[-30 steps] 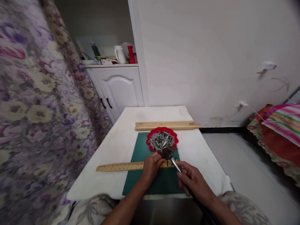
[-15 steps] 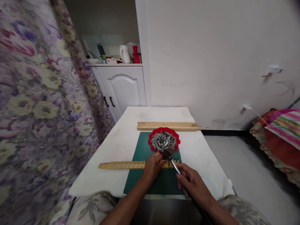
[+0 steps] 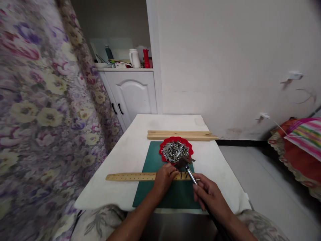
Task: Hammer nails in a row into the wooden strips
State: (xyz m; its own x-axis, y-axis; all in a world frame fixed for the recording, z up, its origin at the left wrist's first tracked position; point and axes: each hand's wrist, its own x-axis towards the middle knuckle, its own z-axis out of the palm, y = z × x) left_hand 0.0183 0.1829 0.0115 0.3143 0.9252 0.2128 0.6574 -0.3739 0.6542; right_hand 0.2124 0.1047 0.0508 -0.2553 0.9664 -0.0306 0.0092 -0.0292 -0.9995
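The strip [image 3: 130, 176] runs left to right across the mat [image 3: 173, 197], under the nearer left hand [image 3: 164, 178], whose grip is unclear; the right hand [image 3: 210, 193] clasps the hammer [image 3: 191, 174] toward the strip's right end.

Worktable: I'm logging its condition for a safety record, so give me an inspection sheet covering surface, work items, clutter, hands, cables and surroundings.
Surface: white-topped table, with a green mat on it.
Work items: dotted wooden strip across the mat; hammer; nails heaped in a red dish.
Clutter: spare wooden pieces beyond the dish.
Hands: left hand at the strip, exact hold unclear; right hand gripping the hammer.
Cables: white cable running from a wall plug to striped cloth.
Surroundings: floral curtain and white cabinet to the left; wall ahead.
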